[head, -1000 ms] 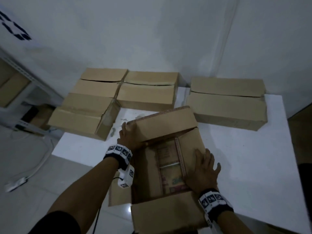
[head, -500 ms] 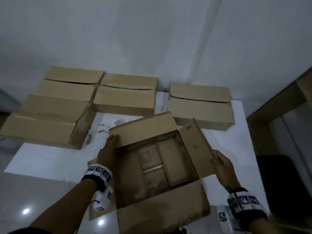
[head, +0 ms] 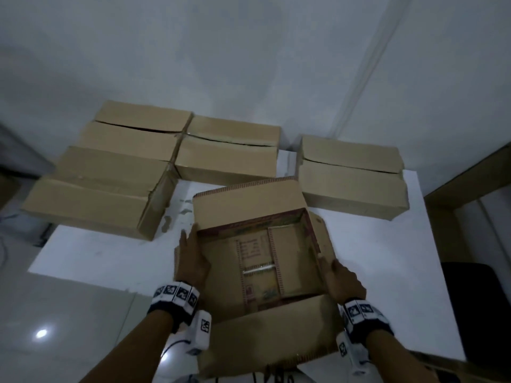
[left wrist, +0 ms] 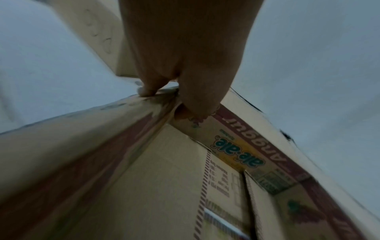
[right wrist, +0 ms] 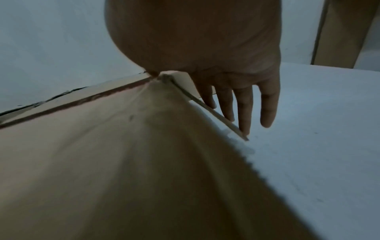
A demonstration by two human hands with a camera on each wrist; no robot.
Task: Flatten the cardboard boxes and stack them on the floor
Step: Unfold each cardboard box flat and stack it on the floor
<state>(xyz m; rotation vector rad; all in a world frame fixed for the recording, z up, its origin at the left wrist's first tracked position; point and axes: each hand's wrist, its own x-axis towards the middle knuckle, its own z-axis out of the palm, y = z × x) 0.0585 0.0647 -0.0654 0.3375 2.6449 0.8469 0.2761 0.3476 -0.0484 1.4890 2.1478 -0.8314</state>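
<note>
Grey wall (head: 249, 51), white desk (head: 387, 258); at its near edge our left hand (head: 192, 261) pinches the open box (head: 257, 261), right hand (head: 343, 279) pressing it flat-fingered.

Both forearms reach forward, roughly parallel. Left hand (head: 190, 261) straddles the left wall of the box (head: 262, 335), thumb and fingers pinching its rim. Right hand (head: 341, 280): fingers (right wrist: 244, 104) straight, flat against the right side, thumb at the rim.

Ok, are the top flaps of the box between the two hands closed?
No: the open box has its top flaps folded outward, and the head view looks straight down to its printed bottom flaps.
</note>
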